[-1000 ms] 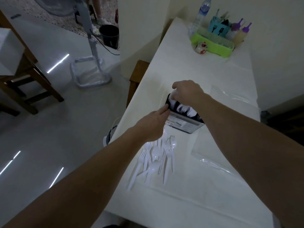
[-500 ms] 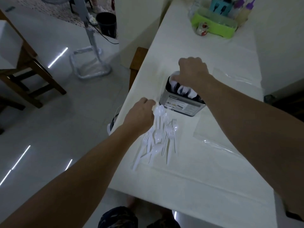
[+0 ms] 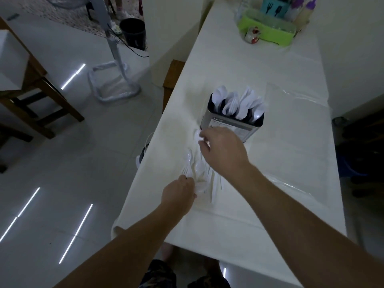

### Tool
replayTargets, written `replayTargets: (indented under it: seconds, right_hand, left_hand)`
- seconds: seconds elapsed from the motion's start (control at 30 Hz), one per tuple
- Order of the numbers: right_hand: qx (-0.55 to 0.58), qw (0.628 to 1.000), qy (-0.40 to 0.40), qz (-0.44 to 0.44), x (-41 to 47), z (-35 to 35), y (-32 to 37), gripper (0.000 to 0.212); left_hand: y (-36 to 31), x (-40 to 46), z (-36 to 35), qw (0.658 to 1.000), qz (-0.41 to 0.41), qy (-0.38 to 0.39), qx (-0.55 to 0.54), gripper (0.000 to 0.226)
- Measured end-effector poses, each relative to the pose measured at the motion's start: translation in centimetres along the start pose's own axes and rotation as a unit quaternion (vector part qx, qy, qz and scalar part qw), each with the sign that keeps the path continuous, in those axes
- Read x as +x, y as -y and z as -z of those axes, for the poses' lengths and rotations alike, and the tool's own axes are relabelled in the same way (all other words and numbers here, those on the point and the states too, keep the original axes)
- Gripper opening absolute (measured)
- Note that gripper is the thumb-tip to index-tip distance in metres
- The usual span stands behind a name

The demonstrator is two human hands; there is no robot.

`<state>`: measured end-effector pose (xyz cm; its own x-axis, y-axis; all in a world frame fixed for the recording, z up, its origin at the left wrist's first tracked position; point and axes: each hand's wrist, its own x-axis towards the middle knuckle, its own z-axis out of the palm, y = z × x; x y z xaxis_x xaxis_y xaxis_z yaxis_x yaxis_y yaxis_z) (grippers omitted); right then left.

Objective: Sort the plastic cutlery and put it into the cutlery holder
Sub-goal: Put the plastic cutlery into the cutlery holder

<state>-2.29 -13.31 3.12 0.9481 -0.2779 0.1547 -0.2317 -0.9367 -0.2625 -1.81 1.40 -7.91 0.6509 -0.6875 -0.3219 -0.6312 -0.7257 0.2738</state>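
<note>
Loose pile of plastic cutlery [image 3: 202,173] lies on the near-left part of the table [image 3: 280,142], just near of the cutlery holder [image 3: 232,121]. White forks and spoons, overlapping, handles mostly pointing toward the near edge; motion blur hides the exact count.

Holder: upright box, grey metallic wall with a printed label, dark dividers inside. Its compartments already carry white pieces standing bowl-up and tine-up. Which type sits in which compartment is not clear from here.

Left hand [image 3: 179,195]: at the near end of the pile, fingers curled down onto the handles; appears to grasp one or more pieces, though blur makes the grip itself uncertain. Right hand [image 3: 223,151]: over the far end of the pile, fingertips bent around a white piece close beside the holder's near wall.

Handling judgement: pieces are very light, thin moulded plastic, smooth and somewhat slippery, springy and not rigid; tines likely snag on one another. Best taken by the handle, near mid-length, pinched between thumb and fingers, so heads stay aligned for dropping in handle-first.

Table covering: pale cloth, matte, with a glossy clear plastic sheet [image 3: 291,96] lying to the right of the holder.
</note>
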Motion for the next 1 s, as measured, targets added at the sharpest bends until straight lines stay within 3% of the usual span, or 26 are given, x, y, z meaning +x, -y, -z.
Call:
replayTargets:
  seconds: [0.17, 0.3, 0.6, 0.87, 1.0]
  right_hand:
    - [0.082, 0.965, 0.111, -0.224, -3.2, -4.5, -2.2, 0.021]
    - [0.151, 0.925, 0.140, -0.320, -4.1, -7.2, -3.0, 0.020]
    - [0.192, 0.896, 0.153, -0.370, -3.9, -10.1, -1.6, 0.029]
    - [0.141, 0.903, 0.174, -0.366, -3.1, -10.6, -0.9, 0.025]
    - [0.224, 0.880, 0.149, -0.391, -3.5, -10.1, -1.9, 0.016]
  left_hand:
    - [-0.1, 0.3, -0.5, 0.999, 0.020, -0.016, -0.046, 0.028]
    - [0.5, 0.8, -0.1, 0.984, 0.061, 0.010, -0.165, 0.022]
    - [1.5, 1.6, 1.8, 0.887, 0.197, 0.003, -0.417, 0.012]
    - [2.5, 2.3, 3.1, 0.857, 0.244, -0.032, -0.454, 0.020]
    - [3.0, 2.7, 3.0, 0.793, 0.266, -0.032, -0.547, 0.013]
